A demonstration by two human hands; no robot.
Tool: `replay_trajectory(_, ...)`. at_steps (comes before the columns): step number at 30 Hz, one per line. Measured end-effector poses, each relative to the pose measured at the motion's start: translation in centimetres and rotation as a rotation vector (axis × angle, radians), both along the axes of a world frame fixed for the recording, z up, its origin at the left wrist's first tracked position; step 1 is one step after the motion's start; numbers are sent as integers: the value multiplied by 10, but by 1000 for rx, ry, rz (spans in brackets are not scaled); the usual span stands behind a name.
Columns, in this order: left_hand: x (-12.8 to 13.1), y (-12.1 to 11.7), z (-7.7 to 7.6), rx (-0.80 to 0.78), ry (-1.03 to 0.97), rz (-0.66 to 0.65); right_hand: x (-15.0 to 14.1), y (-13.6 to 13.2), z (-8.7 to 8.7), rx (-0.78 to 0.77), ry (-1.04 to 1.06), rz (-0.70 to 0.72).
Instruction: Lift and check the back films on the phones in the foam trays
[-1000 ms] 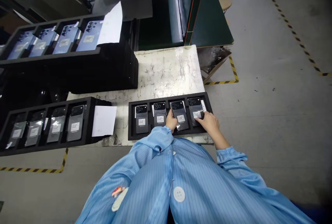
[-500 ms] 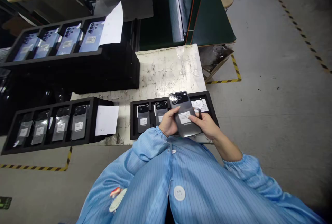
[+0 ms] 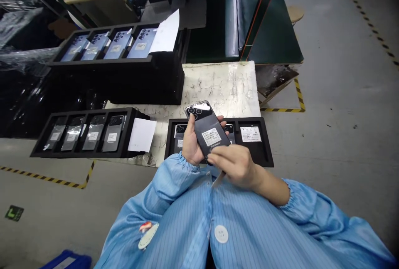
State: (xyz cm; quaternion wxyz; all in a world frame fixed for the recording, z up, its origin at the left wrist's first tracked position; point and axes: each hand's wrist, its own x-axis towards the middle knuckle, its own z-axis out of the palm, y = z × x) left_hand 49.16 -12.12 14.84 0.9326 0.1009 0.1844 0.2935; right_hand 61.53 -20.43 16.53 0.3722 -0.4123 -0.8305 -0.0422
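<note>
A dark grey smartphone [image 3: 205, 125] lies tilted across my left hand [image 3: 195, 144], its back with camera lenses and a white label facing up. My left thumb presses along one edge and the fingertips wrap round the other. At the phone's lower end is my right hand [image 3: 238, 163], fingers bent and pinched together near the printed lettering. A thin strip sticks out below these fingers; I cannot make out what it is. Beneath the phone sits a black foam tray [image 3: 264, 148] with phones in slots and a white label card [image 3: 249, 134] in its right compartment.
Left of it, another black tray [image 3: 84, 154] holds several grey phones, with a white paper [image 3: 141, 135] at its end. Behind, stacked black trays [image 3: 149, 80] carry blue phones and a paper sheet [image 3: 166, 32]. A worn white board [image 3: 218, 82] covers the table. A shelf stands above.
The phone has turned, its top now leaning left, and come nearer. My right hand has moved from the phone's side to its lower end. The view has shifted left.
</note>
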Motion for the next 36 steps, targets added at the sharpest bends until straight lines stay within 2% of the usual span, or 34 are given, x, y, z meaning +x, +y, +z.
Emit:
replay_trajectory(4,-4,-17,10,-25,-69,-20,29,35,45,-381,494,-88)
replay_trajectory(7,-9,-31,14,-15,-46,-166,52,67,73,-607,641,-77)
replay_trajectory(9,-13,-36,15,-19,-39,-273,61,82,80,-754,669,6)
replay_trajectory(11,-15,-38,15,-44,-45,-336,62,92,79,-875,707,103)
replay_trajectory(14,-17,-36,13,-66,-57,-349,59,98,71,-979,760,180)
replay_trajectory(19,-16,-35,7,-39,-90,-305,61,100,60,-1007,801,129)
replay_trajectory(22,-14,-35,8,-45,-47,-301,63,99,61,-1036,792,200)
replay_trajectory(26,-6,-31,8,-95,-36,-217,51,76,65,-1099,632,353)
replay_trajectory(28,2,-25,-1,-120,-16,-140,43,53,59,-1135,453,406)
replay_trajectory(30,15,-17,-19,-122,128,-140,48,28,42,-1178,330,437)
replay_trajectory(31,23,-14,-31,-114,229,-166,56,15,29,-1208,323,400)
replay_trajectory(32,34,-12,-43,-101,332,-201,70,2,14,-1218,370,294)
replay_trajectory(33,47,-11,-57,-86,416,-224,88,-11,-3,-1201,437,98)
replay_trajectory(35,76,-11,-83,-46,511,-209,130,-37,-37,-1037,501,-553)
replay_trajectory(36,92,-13,-95,-20,538,-188,151,-50,-53,-988,455,-832)
